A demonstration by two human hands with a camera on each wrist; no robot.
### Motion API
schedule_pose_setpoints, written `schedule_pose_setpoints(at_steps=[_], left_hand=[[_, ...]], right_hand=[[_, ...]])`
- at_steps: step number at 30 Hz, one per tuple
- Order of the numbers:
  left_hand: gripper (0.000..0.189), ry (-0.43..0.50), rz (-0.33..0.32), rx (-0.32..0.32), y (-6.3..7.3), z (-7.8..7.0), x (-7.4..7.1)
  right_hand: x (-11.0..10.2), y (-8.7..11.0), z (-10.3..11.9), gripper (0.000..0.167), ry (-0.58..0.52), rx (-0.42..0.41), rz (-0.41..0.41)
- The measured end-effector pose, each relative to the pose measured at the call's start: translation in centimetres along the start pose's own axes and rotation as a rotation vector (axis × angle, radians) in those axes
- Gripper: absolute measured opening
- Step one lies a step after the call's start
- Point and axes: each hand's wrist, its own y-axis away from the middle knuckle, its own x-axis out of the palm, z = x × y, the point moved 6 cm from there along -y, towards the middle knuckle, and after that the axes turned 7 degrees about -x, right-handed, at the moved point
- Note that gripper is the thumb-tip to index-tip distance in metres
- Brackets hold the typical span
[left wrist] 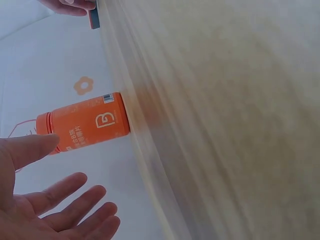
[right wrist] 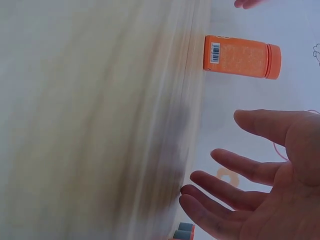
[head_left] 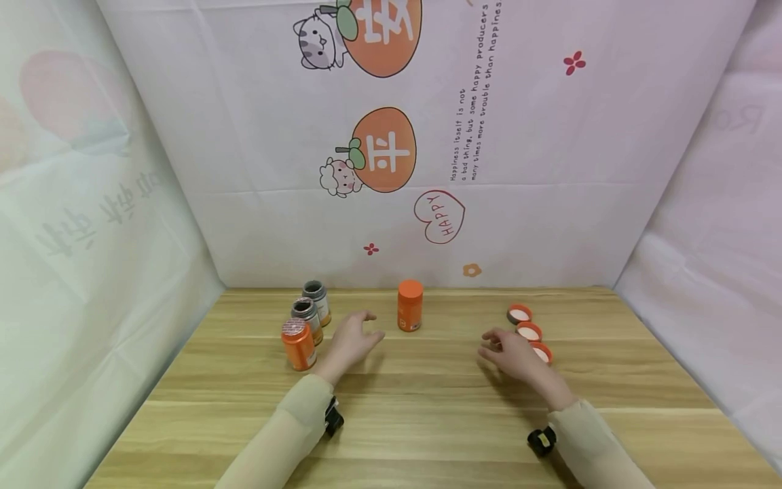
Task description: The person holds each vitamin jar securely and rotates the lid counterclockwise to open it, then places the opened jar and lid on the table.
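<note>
An orange bottle (head_left: 410,309) with its orange cap on stands upright at the back middle of the table. To its left, my left hand (head_left: 353,339) hovers above the wood, fingers spread and holding nothing. In the left wrist view that hand (left wrist: 60,200) has thumb and fingers apart, with the bottle (left wrist: 90,122) beyond the thumb. My right hand (head_left: 512,353) is over the table to the right, just left of several caps, its fingers relaxed. The right wrist view shows this hand (right wrist: 260,180) with no object in it and the bottle (right wrist: 237,56) farther off.
At the left, an orange bottle with a patterned top (head_left: 299,346) and two grey-necked bottles without caps (head_left: 309,319) (head_left: 318,302) stand in a row. Upturned orange-rimmed caps (head_left: 529,331) lie in a row on the right. A printed white cloth (head_left: 293,231) rises behind the wooden table (head_left: 415,421).
</note>
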Motion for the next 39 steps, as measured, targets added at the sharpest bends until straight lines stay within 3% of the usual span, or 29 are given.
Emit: schedule_pose_setpoints(at_steps=[23, 39], left_hand=[[0.054, 0.125, 0.057, -0.025, -3.7, -0.8, 2.8], [0.059, 0.163, 0.101, -0.039, -5.6, -1.5, 4.8]], right_hand=[[1.0, -2.6, -0.1, 0.041, -0.002, -0.011, -0.011], [1.3, -3.0, 0.4, 0.038, 0.022, -0.004, -0.014]])
